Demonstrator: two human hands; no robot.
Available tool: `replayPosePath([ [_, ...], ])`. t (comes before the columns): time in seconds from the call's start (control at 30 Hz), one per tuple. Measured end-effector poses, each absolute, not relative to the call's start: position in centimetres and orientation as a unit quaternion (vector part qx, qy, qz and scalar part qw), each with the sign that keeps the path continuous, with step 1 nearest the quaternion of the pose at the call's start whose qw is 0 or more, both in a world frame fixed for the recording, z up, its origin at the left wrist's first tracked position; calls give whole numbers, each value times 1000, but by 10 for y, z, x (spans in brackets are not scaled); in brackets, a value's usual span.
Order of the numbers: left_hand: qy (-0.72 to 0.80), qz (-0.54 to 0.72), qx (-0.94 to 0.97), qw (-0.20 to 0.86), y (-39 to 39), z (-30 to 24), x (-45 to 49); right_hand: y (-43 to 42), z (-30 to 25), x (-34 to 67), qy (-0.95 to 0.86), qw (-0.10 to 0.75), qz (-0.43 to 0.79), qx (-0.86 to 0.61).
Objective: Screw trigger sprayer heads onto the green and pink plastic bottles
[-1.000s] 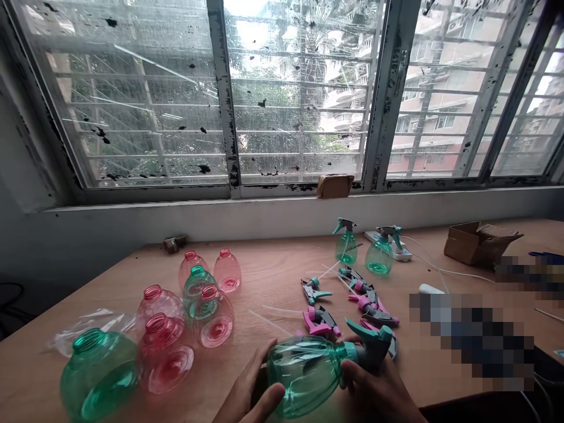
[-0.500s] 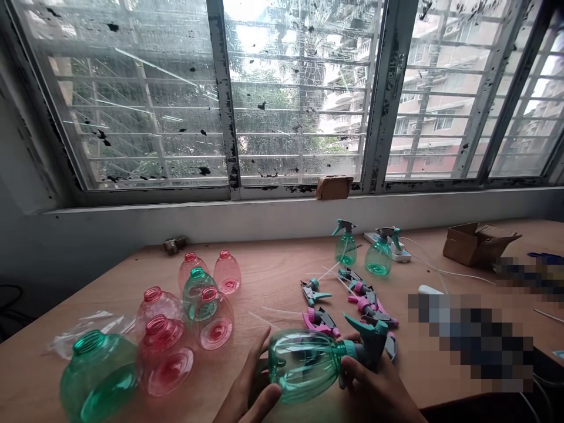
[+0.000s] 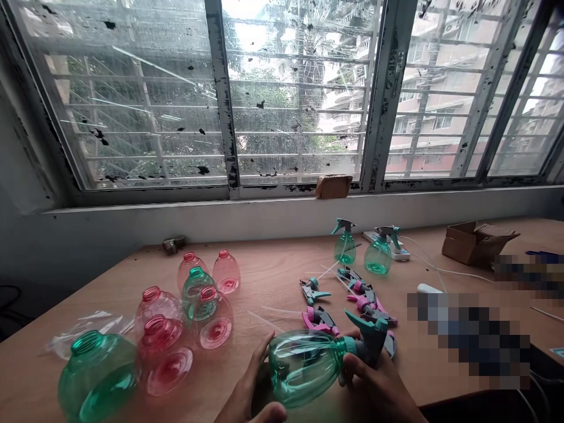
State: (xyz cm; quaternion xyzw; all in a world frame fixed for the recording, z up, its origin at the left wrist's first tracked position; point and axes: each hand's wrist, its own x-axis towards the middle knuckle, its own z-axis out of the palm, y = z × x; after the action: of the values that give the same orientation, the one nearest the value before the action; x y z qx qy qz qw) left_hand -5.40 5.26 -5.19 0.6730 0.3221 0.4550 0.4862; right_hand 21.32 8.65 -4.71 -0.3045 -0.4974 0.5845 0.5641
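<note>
A clear green spray bottle (image 3: 304,365) lies sideways in the air over the front of the table, with its grey and teal trigger head (image 3: 371,341) fitted on the neck and pointing right. My right hand (image 3: 374,382) is closed around the neck and head, thumb at the collar. At the bottle's base, my left hand (image 3: 253,388) curves round it, fingers behind and thumb low in front. Just beyond the bottle lie loose pink and grey trigger heads (image 3: 319,320) with thin tubes, and one teal and grey trigger head (image 3: 312,291).
To the left stand several headless pink bottles (image 3: 215,326), a large green bottle (image 3: 99,376) and a smaller green one (image 3: 200,294), near a plastic bag (image 3: 90,332). Behind are two green bottles with heads (image 3: 378,255), a power strip (image 3: 400,252) and a cardboard box (image 3: 473,247).
The held bottle has rolled slightly about its length. My left thumb has slid down along its base, while my right hand stays at the neck.
</note>
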Motion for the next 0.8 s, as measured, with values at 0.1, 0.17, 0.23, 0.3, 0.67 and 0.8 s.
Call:
replayPosePath([
  [0.1, 348, 453, 663, 483, 52, -56, -57, 86, -48, 212, -501, 566, 578, -308],
  [0.17, 358, 465, 665, 463, 51, -60, -58, 85, -49, 211, -488, 573, 575, -320],
  [0.23, 364, 472, 673, 438, 51, -65, -58, 85, -50, 210, -478, 574, 578, -330],
  [0.3, 373, 466, 683, 421, 52, -68, -58, 86, -50, 210, -480, 568, 581, -330],
  [0.67, 402, 458, 672, 421, 49, -44, -56, 86, -51, 209, -468, 580, 603, -286],
  [0.8, 380, 481, 649, 451, 47, -49, -58, 84, -48, 208, -460, 578, 605, -297],
])
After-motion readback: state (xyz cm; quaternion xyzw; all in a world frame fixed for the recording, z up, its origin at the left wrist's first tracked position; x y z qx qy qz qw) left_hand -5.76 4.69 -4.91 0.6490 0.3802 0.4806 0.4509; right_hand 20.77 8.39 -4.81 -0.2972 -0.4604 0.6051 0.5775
